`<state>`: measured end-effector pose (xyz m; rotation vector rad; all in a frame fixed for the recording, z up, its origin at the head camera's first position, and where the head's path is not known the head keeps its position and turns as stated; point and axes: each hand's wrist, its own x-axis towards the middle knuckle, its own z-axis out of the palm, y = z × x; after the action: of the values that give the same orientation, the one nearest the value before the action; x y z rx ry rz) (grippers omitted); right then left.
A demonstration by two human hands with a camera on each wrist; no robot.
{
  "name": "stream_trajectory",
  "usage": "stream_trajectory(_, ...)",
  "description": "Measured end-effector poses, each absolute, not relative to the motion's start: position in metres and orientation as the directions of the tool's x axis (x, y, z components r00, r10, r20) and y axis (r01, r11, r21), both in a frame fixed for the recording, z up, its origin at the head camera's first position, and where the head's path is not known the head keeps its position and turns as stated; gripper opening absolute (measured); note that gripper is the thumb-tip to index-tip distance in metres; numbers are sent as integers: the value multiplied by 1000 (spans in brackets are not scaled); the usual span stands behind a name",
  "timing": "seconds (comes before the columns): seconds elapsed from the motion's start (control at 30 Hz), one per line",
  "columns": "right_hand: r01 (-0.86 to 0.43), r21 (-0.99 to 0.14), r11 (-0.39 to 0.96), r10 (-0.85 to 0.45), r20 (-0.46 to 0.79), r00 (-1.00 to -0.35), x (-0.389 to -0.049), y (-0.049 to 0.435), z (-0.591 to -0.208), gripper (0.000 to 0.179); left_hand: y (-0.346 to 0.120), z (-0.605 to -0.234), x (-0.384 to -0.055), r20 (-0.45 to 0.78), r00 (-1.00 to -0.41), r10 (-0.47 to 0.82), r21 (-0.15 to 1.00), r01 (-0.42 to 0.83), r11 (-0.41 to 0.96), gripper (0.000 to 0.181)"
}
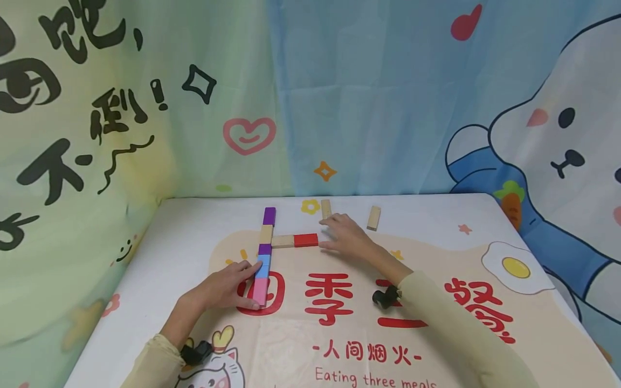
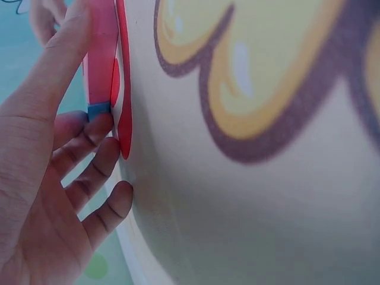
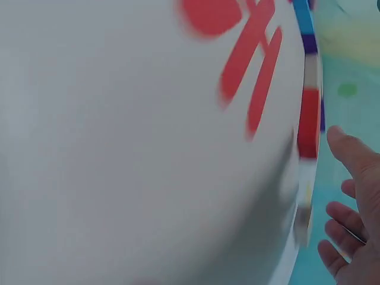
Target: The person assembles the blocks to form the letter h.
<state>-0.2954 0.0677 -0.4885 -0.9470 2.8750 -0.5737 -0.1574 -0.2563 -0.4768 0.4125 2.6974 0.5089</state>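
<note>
A column of coloured blocks runs away from me: a pink block (image 1: 260,291), blue blocks (image 1: 263,265), a short purple block (image 1: 264,249), a plain wooden block (image 1: 266,234) and a purple block (image 1: 269,216). From it a wooden block (image 1: 283,241) and a red block (image 1: 306,240) branch right. My left hand (image 1: 225,285) rests beside the column's near end, thumb by the pink block and index finger at the blue ones. My right hand (image 1: 346,237) reaches toward a loose wooden block (image 1: 326,207), fingers loosely extended; the wrist view shows nothing held.
Another loose wooden block (image 1: 373,218) lies to the right near the table's back. The printed tablecloth (image 1: 291,345) covers the table, and a cartoon curtain (image 1: 364,108) hangs behind its back edge. Dark wrist devices (image 1: 386,296) sit on both arms.
</note>
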Motion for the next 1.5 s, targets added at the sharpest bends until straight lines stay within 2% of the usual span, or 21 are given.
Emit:
stream_trajectory(0.23, -421, -395, 817, -422, 89, -902, -301, 137, -497, 78, -257, -477, -155, -297, -891, 343, 400, 209, 892, 101)
stream_trajectory(0.43, -273, -421, 865, -305, -9, -952, -311, 178, -507, 92, -257, -478, -156, -303, -889, 344, 394, 212, 894, 102)
stream_trajectory(0.63, -268, -426, 864, -323, -60, -945, -320, 193, -515, 79, -257, -480, -158, -298, -890, 344, 386, 217, 897, 102)
stream_trajectory(0.9, -305, -471, 828, -375, -61, -925, -333, 187, -508, 92, -257, -478, -158, -306, -895, 326, 394, 193, 899, 101)
stream_trajectory(1.13, -312, -505, 805, -401, -75, -913, -343, 184, -507, 87, -255, -481, -158, -316, -895, 314, 385, 182, 905, 102)
stream_trajectory(1.3, -336, -513, 790, -404, -25, -914, -342, 185, -504, 86, -255, -481, -159, -313, -896, 316, 382, 186, 905, 102)
stream_trajectory(1.5, -300, -523, 798, -375, -41, -926, -346, 186, -505, 84, -255, -480, -158, -312, -895, 319, 378, 191, 906, 102)
